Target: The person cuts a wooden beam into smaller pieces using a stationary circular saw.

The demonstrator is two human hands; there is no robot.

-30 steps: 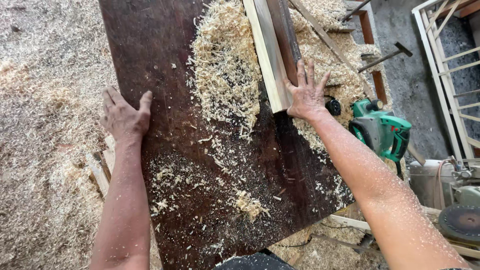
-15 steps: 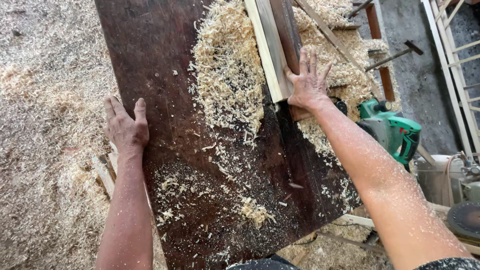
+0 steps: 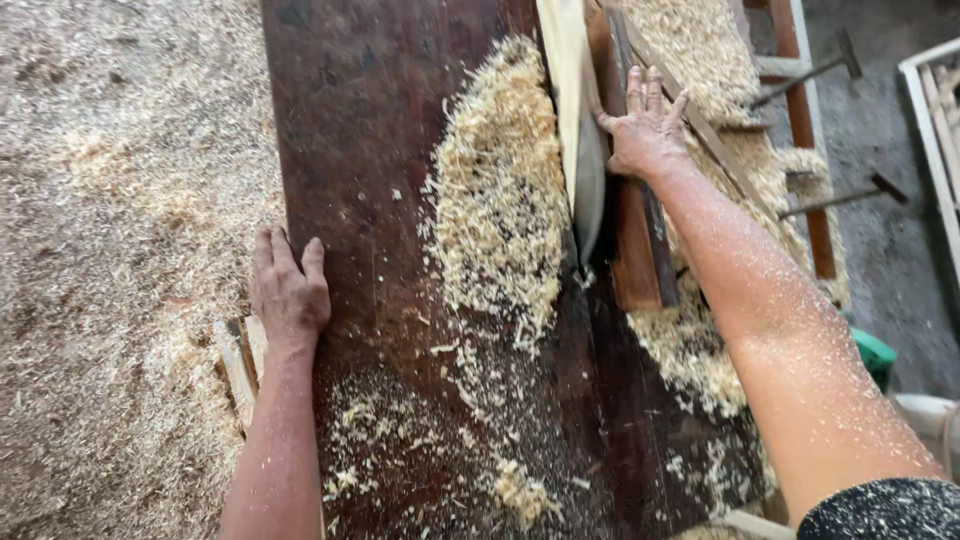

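A wide dark wooden board lies lengthwise on a saw table, strewn with pale wood shavings. My left hand lies flat on the board's left edge, fingers together. My right hand presses flat on the brown strip of wood to the right of the cut. A circular saw blade stands in the slot between the board and that strip. A pale wooden rail runs away from the blade at the top.
Sawdust covers the floor on the left. Small offcuts lie by my left wrist. At right, shavings pile on a reddish wooden frame with metal rods; a green tool peeks behind my right forearm.
Both hands have slid forward along the board, and the view has moved in closer. The saw blade now shows in the cut beside my right hand.
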